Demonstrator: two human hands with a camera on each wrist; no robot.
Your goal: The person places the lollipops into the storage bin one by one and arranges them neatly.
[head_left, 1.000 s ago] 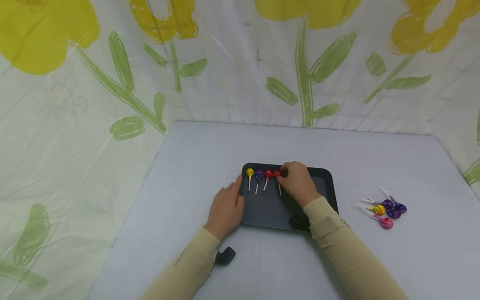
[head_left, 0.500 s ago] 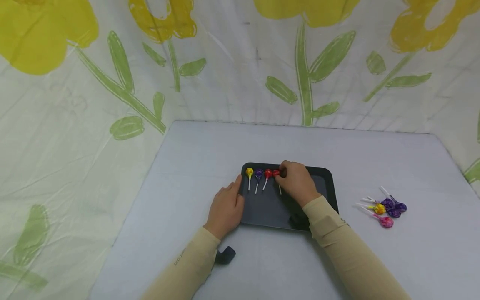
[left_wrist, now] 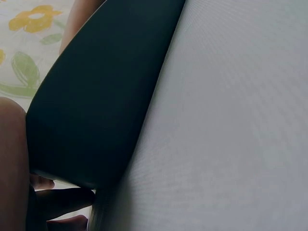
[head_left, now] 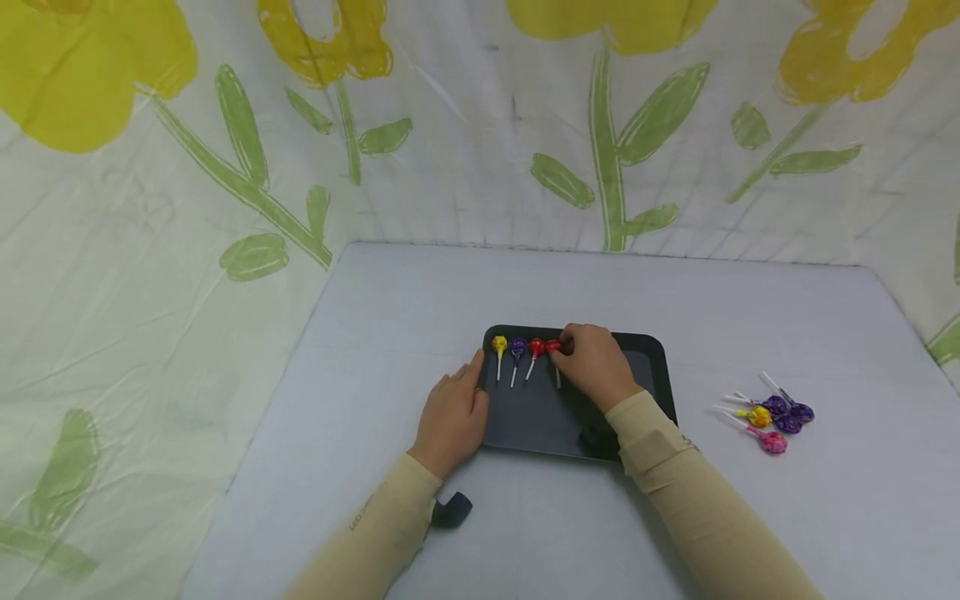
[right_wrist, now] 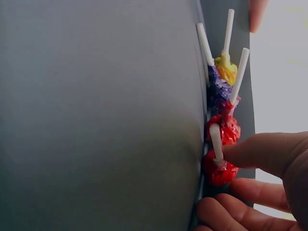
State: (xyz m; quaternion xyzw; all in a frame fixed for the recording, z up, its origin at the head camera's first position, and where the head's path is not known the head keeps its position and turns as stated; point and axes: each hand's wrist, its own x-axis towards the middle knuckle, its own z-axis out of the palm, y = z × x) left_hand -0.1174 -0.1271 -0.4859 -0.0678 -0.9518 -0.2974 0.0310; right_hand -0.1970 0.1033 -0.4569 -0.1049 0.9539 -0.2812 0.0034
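Note:
A black tray (head_left: 532, 425) holds a row of lollipops along its far side. From the left they are a yellow lollipop (head_left: 499, 343), a purple lollipop (head_left: 517, 347), a red lollipop (head_left: 536, 347) and a second red lollipop (head_left: 553, 345). My right hand (head_left: 596, 367) pinches that second red one by its wrapped head (right_wrist: 220, 173); in the right wrist view its stick points up and the thumb is beside it. My left hand (head_left: 453, 421) rests against the tray's left edge with fingers fairly straight. In the left wrist view fingertips (left_wrist: 67, 201) touch the tray's outer wall.
A loose pile of lollipops lies on the white table (head_left: 750, 333) to the right of the tray, with a pink lollipop (head_left: 772, 443), a yellow lollipop (head_left: 759, 418) and several purple lollipops (head_left: 787, 425). A flower-printed curtain (head_left: 465, 167) hangs behind the table.
The stick of the red lollipop in my right hand has shifted slightly left. Both hands and the tray have otherwise stayed in place.

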